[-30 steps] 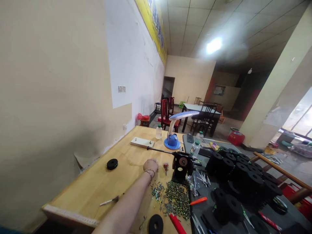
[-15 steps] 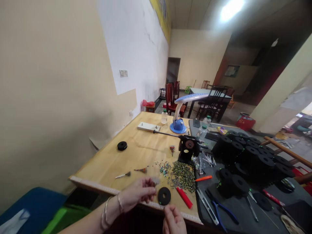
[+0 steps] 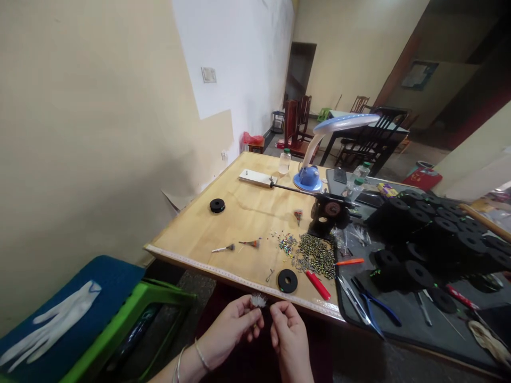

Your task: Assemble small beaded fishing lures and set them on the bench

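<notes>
In front of the table's near edge, my left hand (image 3: 244, 318) pinches a small tuft of fine greyish-white strands (image 3: 258, 301), bristles fanned upward. Close to its right side is my right hand (image 3: 290, 332), thumb and forefinger pressed together; what they hold, if anything, is too small to make out. Just beyond the hands lies a black ring-shaped spool (image 3: 287, 281) with a centre hole. A small metal piece (image 3: 270, 275) rests left of it, and a red tube-like piece (image 3: 318, 285) to its right. Behind these spreads a pile of small striped yellow-and-black pieces (image 3: 317, 255).
Two small brushes (image 3: 250, 243) lie left of the pile. A black clamp-like device (image 3: 329, 213) with a long rod stands behind it. On the dark mat are tweezers (image 3: 354, 300), blue-handled pliers (image 3: 377, 303) and many black spools (image 3: 415, 274). A white glove (image 3: 56, 322) lies on a blue seat.
Both hands have drawn back from over the tabletop to in front of its edge, close together. The tuft now shows clearly, and the metal piece has come into view. The camera has tilted down.
</notes>
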Motion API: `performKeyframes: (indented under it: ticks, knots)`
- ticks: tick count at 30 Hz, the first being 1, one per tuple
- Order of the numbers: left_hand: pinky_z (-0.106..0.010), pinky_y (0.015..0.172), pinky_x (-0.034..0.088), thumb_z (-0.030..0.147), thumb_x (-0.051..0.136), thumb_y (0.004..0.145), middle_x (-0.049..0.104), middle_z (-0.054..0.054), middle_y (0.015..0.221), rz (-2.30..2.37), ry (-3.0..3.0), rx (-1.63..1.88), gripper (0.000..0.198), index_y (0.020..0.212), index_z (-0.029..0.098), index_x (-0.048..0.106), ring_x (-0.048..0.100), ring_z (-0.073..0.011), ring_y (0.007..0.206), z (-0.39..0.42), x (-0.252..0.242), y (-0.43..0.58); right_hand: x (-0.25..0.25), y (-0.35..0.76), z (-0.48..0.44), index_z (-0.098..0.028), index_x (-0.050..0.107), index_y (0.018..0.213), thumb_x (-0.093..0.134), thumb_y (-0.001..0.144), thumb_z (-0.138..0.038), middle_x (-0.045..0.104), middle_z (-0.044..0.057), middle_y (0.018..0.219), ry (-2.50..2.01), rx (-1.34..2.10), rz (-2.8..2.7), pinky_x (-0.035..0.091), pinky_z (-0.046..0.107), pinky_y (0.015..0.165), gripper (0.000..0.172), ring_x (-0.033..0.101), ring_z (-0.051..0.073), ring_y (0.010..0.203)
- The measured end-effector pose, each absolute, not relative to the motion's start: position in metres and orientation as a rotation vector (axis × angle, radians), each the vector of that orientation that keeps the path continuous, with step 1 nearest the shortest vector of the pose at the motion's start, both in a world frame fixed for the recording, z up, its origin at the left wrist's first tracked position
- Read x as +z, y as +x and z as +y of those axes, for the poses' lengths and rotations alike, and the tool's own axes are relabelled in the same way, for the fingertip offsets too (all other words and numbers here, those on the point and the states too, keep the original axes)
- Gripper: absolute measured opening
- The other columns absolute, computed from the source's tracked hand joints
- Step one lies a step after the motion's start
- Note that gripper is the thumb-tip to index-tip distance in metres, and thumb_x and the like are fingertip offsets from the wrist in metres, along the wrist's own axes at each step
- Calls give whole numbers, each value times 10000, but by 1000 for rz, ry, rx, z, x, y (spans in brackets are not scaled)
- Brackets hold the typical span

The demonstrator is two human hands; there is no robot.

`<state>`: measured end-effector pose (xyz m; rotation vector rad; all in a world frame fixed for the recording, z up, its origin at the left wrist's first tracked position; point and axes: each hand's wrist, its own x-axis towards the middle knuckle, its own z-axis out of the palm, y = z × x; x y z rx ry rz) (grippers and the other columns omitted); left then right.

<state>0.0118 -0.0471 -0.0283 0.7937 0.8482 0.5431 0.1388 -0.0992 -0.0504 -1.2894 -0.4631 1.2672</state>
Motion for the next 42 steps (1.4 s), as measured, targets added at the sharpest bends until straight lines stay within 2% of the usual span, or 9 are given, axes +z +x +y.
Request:
performKeyframes:
  ticks: [10, 17, 23, 30, 42]
  knots:
    - [-203, 482, 371, 483, 726, 696, 600, 16, 641, 872, 955, 563, 386, 779, 147, 555, 520, -88, 524, -46, -37, 7, -52, 136, -96, -158, 565, 737, 697, 670, -617, 394, -108, 388, -1370, 1210, -577, 195, 174, 387, 483, 289, 45, 353]
    - [-208, 492, 390, 462, 714, 721, 588, 18, 616, 862, 993, 604, 352, 759, 147, 561, 522, -95, 530, -46, -40, 7, -54, 134, -93, -168, 548, 691, 705, 653, -619, 367, -116, 389, -1366, 1226, -593, 203, 169, 381, 479, 266, 43, 353]
    - [-187, 473, 332, 365, 765, 674, 581, 35, 594, 876, 738, 608, 309, 783, 146, 576, 484, -67, 479, -47, -37, 9, -57, 133, -93, -177, 531, 708, 697, 674, -606, 333, -126, 401, -1344, 1254, -571, 166, 173, 378, 461, 221, 44, 364]
    - [-177, 459, 277, 309, 780, 619, 532, 54, 527, 929, 622, 623, 285, 704, 140, 567, 424, -47, 447, -49, -37, 14, -58, 134, -95, -175, 526, 718, 690, 688, -603, 328, -129, 404, -1341, 1287, -588, 149, 169, 384, 460, 210, 43, 373]
    - [-197, 471, 244, 392, 786, 621, 497, 61, 521, 954, 653, 691, 351, 678, 157, 532, 392, -61, 469, -48, -44, 15, -60, 134, -98, -174, 533, 718, 672, 709, -596, 355, -118, 397, -1369, 1310, -586, 149, 173, 375, 445, 229, 47, 366]
